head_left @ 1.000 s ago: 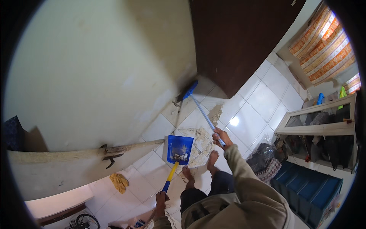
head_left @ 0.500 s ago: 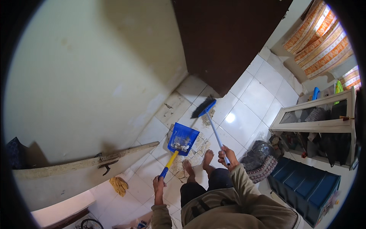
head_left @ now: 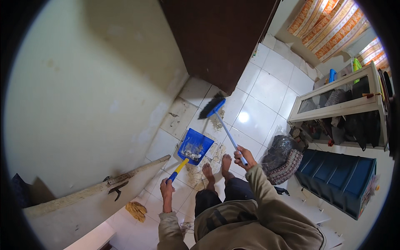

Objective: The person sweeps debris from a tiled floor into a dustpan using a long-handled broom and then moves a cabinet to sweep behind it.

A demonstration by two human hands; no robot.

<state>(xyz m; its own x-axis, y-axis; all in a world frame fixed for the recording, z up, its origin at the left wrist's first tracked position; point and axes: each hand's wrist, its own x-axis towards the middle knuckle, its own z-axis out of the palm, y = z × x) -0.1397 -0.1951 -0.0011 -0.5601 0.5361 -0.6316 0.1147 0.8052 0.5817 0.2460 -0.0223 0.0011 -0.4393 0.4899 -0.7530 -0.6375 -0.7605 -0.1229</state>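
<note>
In the head view, the blue dustpan point(head_left: 202, 141) is held low over the tiled floor point(head_left: 266, 96), its opening away from the person; whether its lip touches the tiles I cannot tell. Pale debris point(head_left: 192, 151) lies in it, gathered near the handle end. On the near side of the dustpan, the left hand point(head_left: 167, 189) has its fingers wrapped around the blue end of the yellow-and-blue handle point(head_left: 181, 166). To the right of the dustpan, the fingers of the right hand point(head_left: 245, 158) are closed around the pale stick of the broom point(head_left: 228, 134). Its blue head with dark bristles is beyond the dustpan and slightly to the right, well apart from it. The person's bare feet point(head_left: 208, 171) are just to the near right of the dustpan. A yellow cloth point(head_left: 136, 211) lies to its near left, a dark bag point(head_left: 283, 151) well to its right, and a dark door point(head_left: 221, 41) stands beyond it.
</note>
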